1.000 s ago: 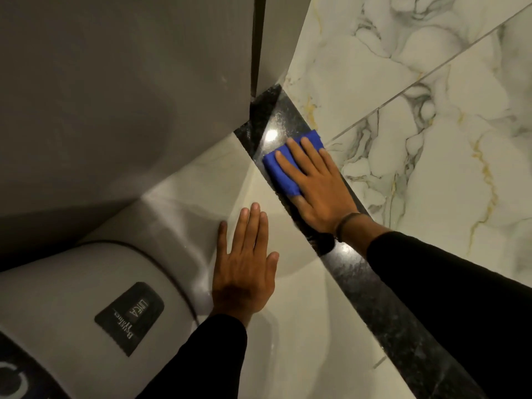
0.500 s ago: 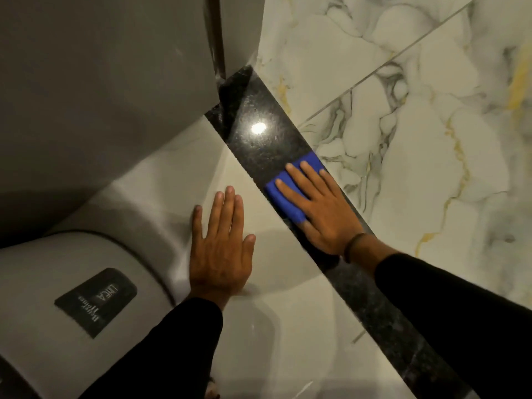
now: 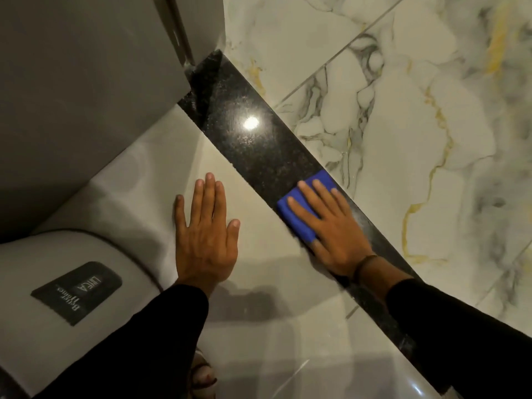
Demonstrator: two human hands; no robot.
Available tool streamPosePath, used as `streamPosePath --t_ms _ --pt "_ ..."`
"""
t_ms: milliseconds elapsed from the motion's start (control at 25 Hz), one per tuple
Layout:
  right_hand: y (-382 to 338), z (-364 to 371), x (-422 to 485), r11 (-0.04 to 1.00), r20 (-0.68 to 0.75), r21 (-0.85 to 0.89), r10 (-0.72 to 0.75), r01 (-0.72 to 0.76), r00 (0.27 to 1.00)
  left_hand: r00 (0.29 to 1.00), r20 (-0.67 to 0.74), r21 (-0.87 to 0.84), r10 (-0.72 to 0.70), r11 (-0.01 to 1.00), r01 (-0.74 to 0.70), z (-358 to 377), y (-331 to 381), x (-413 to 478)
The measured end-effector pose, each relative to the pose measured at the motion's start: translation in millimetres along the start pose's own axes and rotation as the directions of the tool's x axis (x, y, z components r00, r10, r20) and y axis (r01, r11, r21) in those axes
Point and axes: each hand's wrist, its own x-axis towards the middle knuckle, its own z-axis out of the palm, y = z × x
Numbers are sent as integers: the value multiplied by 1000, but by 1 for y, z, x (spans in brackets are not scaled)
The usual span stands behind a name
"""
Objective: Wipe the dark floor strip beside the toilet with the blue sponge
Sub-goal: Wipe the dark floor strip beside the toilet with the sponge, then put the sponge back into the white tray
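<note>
A dark speckled floor strip (image 3: 247, 139) runs diagonally from the wall corner at the top down to the lower right. The blue sponge (image 3: 299, 218) lies flat on the strip near its middle. My right hand (image 3: 331, 226) presses down on the sponge with fingers spread, covering most of it. My left hand (image 3: 205, 234) rests flat, palm down, on the pale tile left of the strip, holding nothing. The white toilet (image 3: 57, 283), with a black label on it, is at the lower left.
A grey wall panel (image 3: 86, 82) fills the upper left and meets the strip's far end. White marble tiles with gold and grey veins (image 3: 417, 139) lie right of the strip. A foot in a sandal (image 3: 203, 375) shows at the bottom.
My right hand has slid the sponge along the strip towards me, away from the wall corner. My left hand has stayed flat on the pale tile.
</note>
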Motion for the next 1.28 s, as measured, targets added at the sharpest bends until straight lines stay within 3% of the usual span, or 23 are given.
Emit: streamPosePath --t_ms 160,320,400,520,640,760,920,1120,1280 --pt "-8 3 47 963 -113 72 265 -258 958 999 -30 -1 16 1000 -16 5 0 -3" --pt "-47 25 -10 987 -37 72 149 -146 988 996 86 20 -10 1000 8 -1 2 1" --pt "-40 19 -70 969 26 136 206 -208 978 984 160 12 -76 997 75 -16 12 -4" --pt "-34 -17 -101 818 130 299 475 -491 870 966 234 -28 -110 992 120 -59 43 -43" --pt "-49 -75 -85 669 214 458 556 -585 803 967 252 -38 -43 998 54 -120 61 -85" --pt "-116 -187 -90 687 232 491 489 -536 841 973 212 -34 -91 994 101 -241 67 -128" --pt "-162 -219 -107 763 216 447 414 -466 884 940 332 -14 -75 996 84 -277 69 -160" --pt "-294 -317 -88 876 133 436 164 -206 977 928 259 -23 -267 959 282 -398 19 -217" --pt "-396 -336 -44 915 76 402 0 -30 997 882 213 -62 -419 896 441 -441 -54 -254"
